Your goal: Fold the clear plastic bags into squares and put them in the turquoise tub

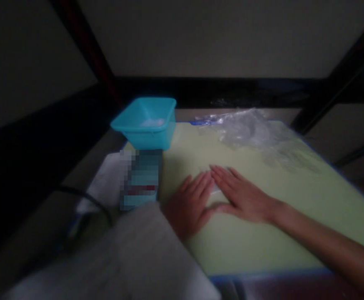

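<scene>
My left hand (189, 208) and my right hand (242, 193) lie flat on the pale yellow-green tabletop (250, 246), fingertips meeting. Both have their fingers stretched out. Beneath the fingers is a small, thin, clear or whitish piece (215, 189), mostly covered; its kind cannot be made out. Left of my left hand lies a flat rectangular object (142, 177), blurred by pixelation.
A turquoise plastic basin (147, 135) with something whitish inside stands at the back left. Crumpled clear plastic bags (250, 129) spread over the back right. White paper or cloth (105, 179) lies at the left edge, near a dark cable (91, 198).
</scene>
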Demonstrator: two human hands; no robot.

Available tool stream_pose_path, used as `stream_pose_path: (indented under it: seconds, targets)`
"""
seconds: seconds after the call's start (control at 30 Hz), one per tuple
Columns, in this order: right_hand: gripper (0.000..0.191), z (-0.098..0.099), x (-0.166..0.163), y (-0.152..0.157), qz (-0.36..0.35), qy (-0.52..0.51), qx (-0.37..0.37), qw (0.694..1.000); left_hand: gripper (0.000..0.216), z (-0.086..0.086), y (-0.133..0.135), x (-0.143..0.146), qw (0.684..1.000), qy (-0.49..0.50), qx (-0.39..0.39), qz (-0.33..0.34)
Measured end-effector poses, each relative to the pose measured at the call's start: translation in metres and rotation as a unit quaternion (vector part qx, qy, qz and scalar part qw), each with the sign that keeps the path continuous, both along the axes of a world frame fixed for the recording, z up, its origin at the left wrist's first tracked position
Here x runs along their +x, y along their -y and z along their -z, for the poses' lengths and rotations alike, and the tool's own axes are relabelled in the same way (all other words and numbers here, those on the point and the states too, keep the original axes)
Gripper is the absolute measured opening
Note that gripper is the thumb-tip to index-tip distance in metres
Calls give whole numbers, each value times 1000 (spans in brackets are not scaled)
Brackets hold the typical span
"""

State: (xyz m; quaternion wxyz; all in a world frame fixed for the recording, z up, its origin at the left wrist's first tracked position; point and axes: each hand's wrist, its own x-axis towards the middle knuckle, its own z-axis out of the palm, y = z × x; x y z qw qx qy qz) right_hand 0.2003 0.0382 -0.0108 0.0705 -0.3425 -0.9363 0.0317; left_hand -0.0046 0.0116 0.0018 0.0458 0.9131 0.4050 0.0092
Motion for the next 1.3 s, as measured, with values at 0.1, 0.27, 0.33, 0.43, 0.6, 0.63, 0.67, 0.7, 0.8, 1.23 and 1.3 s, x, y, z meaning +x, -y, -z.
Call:
stream_pose_path:
  seconds: [0.1,0.27,0.33,0.43,0.6,0.63,0.67,0.7,0.8,1.23,1.3]
  targets:
    - [83,2,4,-1,2,-5,8,1000,61,-2,0,0,1000,-17,-7,-4]
    - [82,3,10,-3,1,-3,19,1000,59,-3,1,-1,1000,-18,-8,-6]
    - [82,4,13,-4,5,-2,25,1000,59,-4,1,-1,1000,-20,-14,-7]
    - [83,5,15,-4,7,-9,38,999,58,-4,1,-1,1000,-21,-19,-9]
    - [86,4,15,-4,9,-26,55,998,57,0,0,-4,1000,17,5,8]
    - [86,3,14,-3,7,-27,56,998,58,0,0,-4,1000,23,7,15]
    - [86,2,14,-3,4,-27,58,998,59,1,-1,-4,999,27,6,22]
    - [85,1,14,-3,-1,-26,58,998,59,1,-1,-5,999,29,2,26]
    - [83,1,14,-4,-18,-27,49,998,60,0,-3,-5,999,29,-13,28]
    - [82,4,15,-5,-16,-24,23,999,56,4,-4,-8,999,31,-9,36]
    - [81,3,14,-5,-13,-17,19,1000,56,3,-5,-7,999,28,-16,34]
